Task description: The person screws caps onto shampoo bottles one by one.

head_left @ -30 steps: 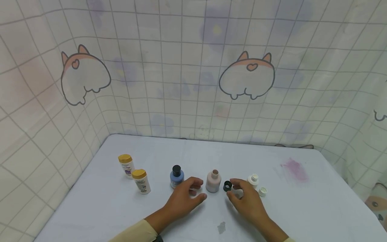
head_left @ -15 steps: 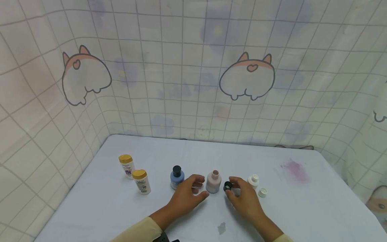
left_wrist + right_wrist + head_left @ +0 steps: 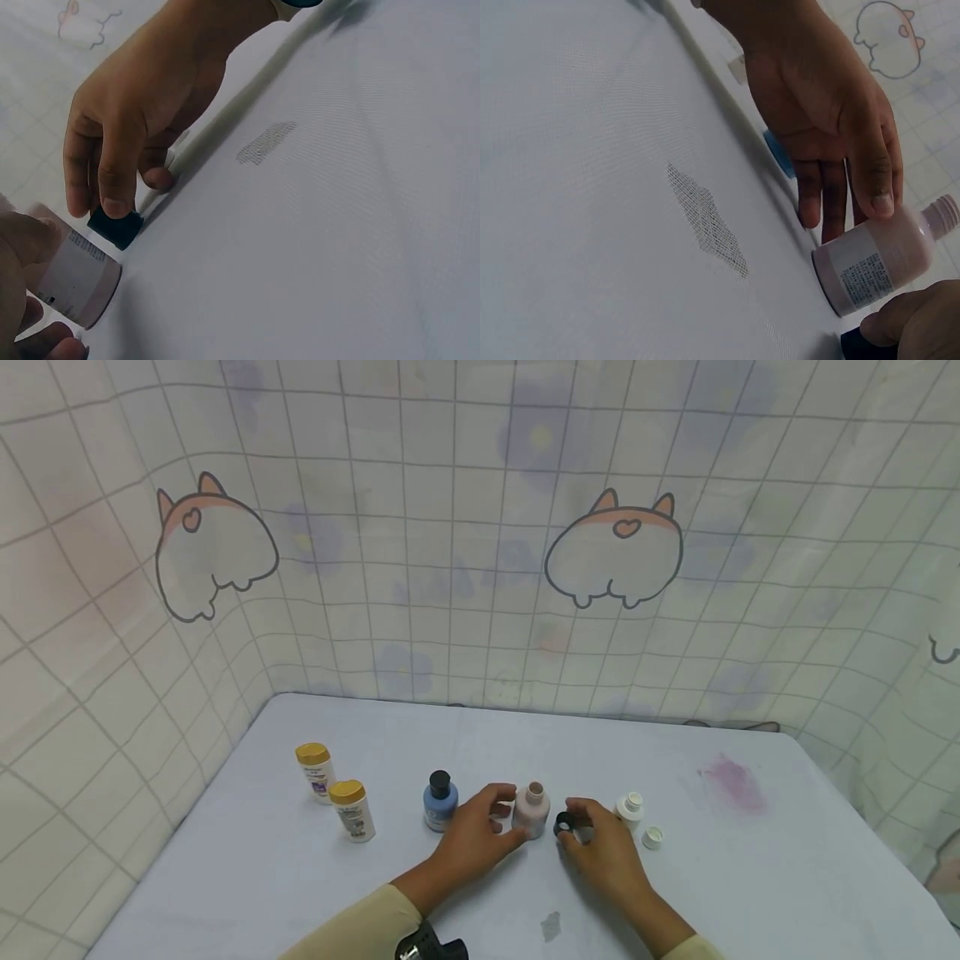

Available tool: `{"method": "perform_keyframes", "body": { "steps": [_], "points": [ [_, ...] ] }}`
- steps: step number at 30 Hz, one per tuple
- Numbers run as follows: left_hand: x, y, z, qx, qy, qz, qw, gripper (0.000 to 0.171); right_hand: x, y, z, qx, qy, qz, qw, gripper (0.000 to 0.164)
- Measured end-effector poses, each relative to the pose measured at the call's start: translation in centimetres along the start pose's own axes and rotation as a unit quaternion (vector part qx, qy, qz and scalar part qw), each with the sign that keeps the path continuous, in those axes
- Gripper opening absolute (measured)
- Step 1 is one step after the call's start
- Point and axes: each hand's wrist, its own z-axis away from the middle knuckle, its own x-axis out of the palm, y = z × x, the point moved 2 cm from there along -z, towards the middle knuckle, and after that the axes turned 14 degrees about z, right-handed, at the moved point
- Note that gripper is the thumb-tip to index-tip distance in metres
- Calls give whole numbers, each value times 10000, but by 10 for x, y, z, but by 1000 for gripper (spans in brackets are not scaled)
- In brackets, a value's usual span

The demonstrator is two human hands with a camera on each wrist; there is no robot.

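Note:
An uncapped pink bottle with a bare threaded neck stands upright on the white table. My left hand is at its left side, thumb against the bottle in the right wrist view and fingers reaching round behind. Just right of the bottle, my right hand pinches a black cap low over the tabletop. The cap also shows under the right thumb and fingers in the left wrist view. A blue bottle with a black cap stands beside my left hand.
Two white bottles with yellow caps, one farther back and one nearer, stand at the left. Behind my right hand are a small uncapped white bottle and its loose white cap. A patterned curtain hangs behind the table.
My left hand has moved right from beside the blue bottle until its thumb meets the pink bottle. My right fingers have closed in on the black cap.

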Motion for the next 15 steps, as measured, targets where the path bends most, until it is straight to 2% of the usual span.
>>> {"method": "perform_keyframes", "body": {
  "steps": [6, 15],
  "points": [
    [5, 1, -4, 212, -20, -95, 9997, 59, 3, 2, 0, 52, 59, 12, 10000, 45],
    [9, -2, -9, 204, 70, -231, 9995, 61, 4, 2, 1, 69, 40, -133, 9999, 40]
  ]
}}
